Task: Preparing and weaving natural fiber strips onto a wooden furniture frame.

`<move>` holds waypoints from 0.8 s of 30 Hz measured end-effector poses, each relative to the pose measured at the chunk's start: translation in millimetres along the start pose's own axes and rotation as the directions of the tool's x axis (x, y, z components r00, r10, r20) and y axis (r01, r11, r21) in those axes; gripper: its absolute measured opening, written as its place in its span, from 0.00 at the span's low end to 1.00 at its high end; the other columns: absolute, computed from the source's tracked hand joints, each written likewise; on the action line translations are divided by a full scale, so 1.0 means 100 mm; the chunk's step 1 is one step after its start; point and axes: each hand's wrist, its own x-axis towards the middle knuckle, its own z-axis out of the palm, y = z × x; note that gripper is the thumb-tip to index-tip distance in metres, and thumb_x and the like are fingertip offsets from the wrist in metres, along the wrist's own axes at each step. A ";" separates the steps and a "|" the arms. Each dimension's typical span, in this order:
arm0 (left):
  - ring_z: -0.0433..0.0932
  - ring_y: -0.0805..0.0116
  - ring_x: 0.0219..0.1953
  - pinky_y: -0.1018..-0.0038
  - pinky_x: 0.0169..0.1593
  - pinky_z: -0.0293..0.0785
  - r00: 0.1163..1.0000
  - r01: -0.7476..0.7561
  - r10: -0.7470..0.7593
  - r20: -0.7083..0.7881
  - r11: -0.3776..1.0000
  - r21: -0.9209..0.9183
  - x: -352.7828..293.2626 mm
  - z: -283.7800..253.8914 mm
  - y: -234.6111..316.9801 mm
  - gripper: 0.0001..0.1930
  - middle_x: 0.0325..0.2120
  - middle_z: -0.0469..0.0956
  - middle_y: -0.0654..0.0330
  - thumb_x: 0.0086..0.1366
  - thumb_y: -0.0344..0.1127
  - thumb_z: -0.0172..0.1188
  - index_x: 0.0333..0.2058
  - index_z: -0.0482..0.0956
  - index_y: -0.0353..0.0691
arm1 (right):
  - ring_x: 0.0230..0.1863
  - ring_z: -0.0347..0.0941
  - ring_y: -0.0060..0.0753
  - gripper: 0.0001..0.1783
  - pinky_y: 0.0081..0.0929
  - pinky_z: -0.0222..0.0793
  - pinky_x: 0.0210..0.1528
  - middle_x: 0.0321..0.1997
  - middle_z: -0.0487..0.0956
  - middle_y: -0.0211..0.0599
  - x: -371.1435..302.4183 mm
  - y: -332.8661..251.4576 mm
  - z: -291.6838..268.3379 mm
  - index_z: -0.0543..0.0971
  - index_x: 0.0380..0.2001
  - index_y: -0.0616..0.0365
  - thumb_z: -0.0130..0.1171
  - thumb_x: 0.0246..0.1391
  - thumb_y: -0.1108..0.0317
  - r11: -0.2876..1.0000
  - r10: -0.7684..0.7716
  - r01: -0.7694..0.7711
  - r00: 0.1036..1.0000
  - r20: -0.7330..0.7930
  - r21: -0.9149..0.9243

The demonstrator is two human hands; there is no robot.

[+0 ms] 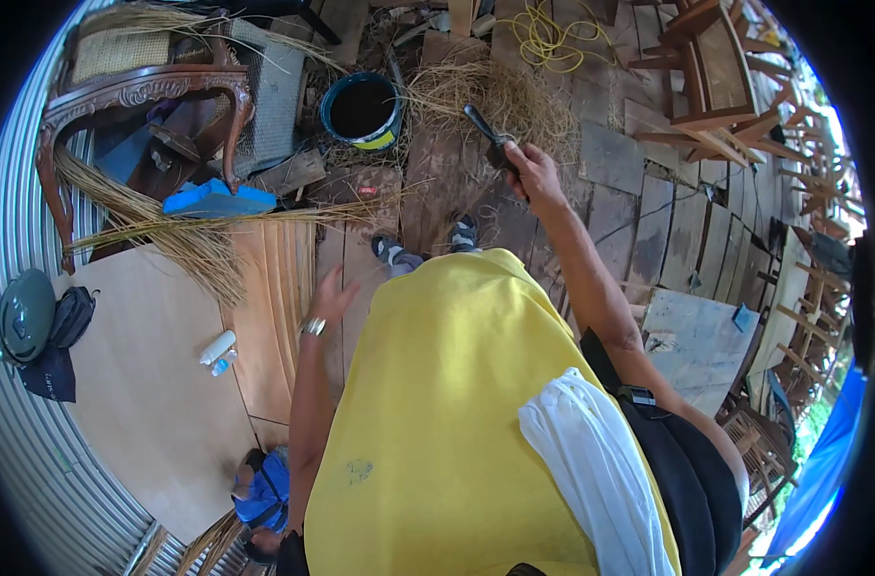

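My right hand (533, 175) is stretched out over the floor, its fingers wrapped round a dark-handled tool (479, 125). A narrow, shiny, blade-like part points up and to the left; I cannot make out its exact kind. My left hand (334, 294), with a metal watch at the wrist, hangs empty and open over the edge of a plywood sheet (159, 365). Ahead of my feet, loose dry fibre strips (500, 96) lie heaped beside a dark bucket (362, 108) with dark contents. The right hand is nearest to this heap and touches none of it.
A carved wooden chair frame (149, 84) stands at the far left, above bundled strips (202, 250). A yellow cord (557, 38) lies coiled on the plank floor. Wooden chairs (711, 72) line the right side. Another person in blue (264, 492) is at the lower left.
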 end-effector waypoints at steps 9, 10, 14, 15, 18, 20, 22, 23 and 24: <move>0.74 0.72 0.23 0.69 0.30 0.69 0.887 -0.080 0.301 0.351 0.849 -0.523 0.91 0.65 2.11 0.19 0.24 0.79 0.62 0.68 0.49 0.52 0.40 0.77 0.36 | 0.14 0.64 0.16 0.18 0.18 0.57 0.14 0.18 0.70 0.25 -0.27 0.18 0.53 0.75 0.27 0.57 0.59 0.58 0.53 1.000 0.025 -0.026 0.999 0.038 0.007; 0.74 0.72 0.23 0.69 0.30 0.69 0.881 -0.080 0.303 0.363 0.852 -0.518 0.88 0.66 2.13 0.19 0.24 0.79 0.62 0.68 0.49 0.52 0.40 0.77 0.36 | 0.14 0.64 0.16 0.18 0.18 0.57 0.14 0.18 0.71 0.24 -0.26 0.24 0.53 0.75 0.26 0.57 0.59 0.58 0.53 0.999 0.038 -0.038 0.999 0.036 -0.004; 0.71 0.51 0.20 0.64 0.26 0.64 0.941 -0.331 0.336 -0.022 0.909 -0.252 0.56 0.60 2.07 0.21 0.20 0.72 0.44 0.68 0.49 0.51 0.27 0.75 0.34 | 0.13 0.64 0.17 0.17 0.19 0.56 0.13 0.16 0.69 0.25 -0.33 0.36 0.56 0.75 0.28 0.57 0.61 0.56 0.54 0.988 0.144 -0.147 0.985 0.091 0.037; 0.70 0.55 0.19 0.65 0.26 0.64 0.921 -0.386 0.387 -0.039 0.895 -0.223 0.42 0.49 2.07 0.21 0.19 0.72 0.46 0.68 0.48 0.51 0.27 0.74 0.34 | 0.12 0.63 0.18 0.15 0.19 0.55 0.13 0.16 0.70 0.26 -0.37 0.30 0.53 0.76 0.29 0.56 0.61 0.56 0.55 0.984 0.161 -0.166 0.984 0.074 0.070; 0.69 0.64 0.18 0.67 0.25 0.64 0.872 -0.485 0.457 -0.178 0.855 -0.184 -0.23 0.10 1.85 0.17 0.16 0.69 0.50 0.68 0.43 0.51 0.26 0.72 0.34 | 0.15 0.62 0.23 0.12 0.25 0.56 0.14 0.18 0.68 0.27 0.23 0.50 -0.50 0.74 0.28 0.53 0.59 0.55 0.58 0.927 0.309 -0.212 0.899 -0.311 0.309; 0.68 0.70 0.18 0.69 0.24 0.65 0.972 -0.233 0.200 -0.121 0.877 -0.420 -0.61 -0.23 1.37 0.15 0.16 0.67 0.53 0.68 0.41 0.52 0.27 0.73 0.34 | 0.14 0.61 0.21 0.14 0.22 0.54 0.13 0.17 0.67 0.26 0.41 0.48 -1.48 0.72 0.26 0.52 0.59 0.56 0.55 0.957 0.139 -0.049 0.943 -0.301 0.287; 0.70 0.64 0.19 0.69 0.26 0.67 0.982 0.123 -0.177 -0.072 0.874 -0.469 -0.78 -0.47 0.59 0.14 0.17 0.72 0.51 0.68 0.42 0.53 0.30 0.74 0.36 | 0.09 0.58 0.19 0.16 0.20 0.49 0.10 0.15 0.68 0.26 0.36 0.06 -1.96 0.74 0.30 0.55 0.57 0.59 0.53 0.992 0.098 -0.115 0.961 -0.260 -0.051; 0.72 0.60 0.21 0.66 0.28 0.68 0.948 0.175 -0.213 -0.236 0.970 -0.169 -0.84 -0.51 0.26 0.15 0.18 0.73 0.51 0.67 0.44 0.53 0.29 0.75 0.36 | 0.09 0.59 0.19 0.17 0.19 0.49 0.09 0.15 0.68 0.26 0.35 0.01 -2.25 0.75 0.32 0.55 0.57 0.59 0.52 0.984 0.061 -0.089 0.982 -0.180 -0.152; 0.73 0.55 0.23 0.64 0.30 0.69 0.892 0.277 -0.202 -0.404 0.952 0.134 -0.90 -0.52 -0.04 0.17 0.19 0.74 0.51 0.66 0.46 0.54 0.28 0.76 0.37 | 0.09 0.59 0.18 0.16 0.18 0.50 0.09 0.16 0.69 0.27 0.30 -0.17 -2.24 0.75 0.32 0.55 0.56 0.60 0.52 0.981 0.084 -0.106 0.987 -0.136 -0.164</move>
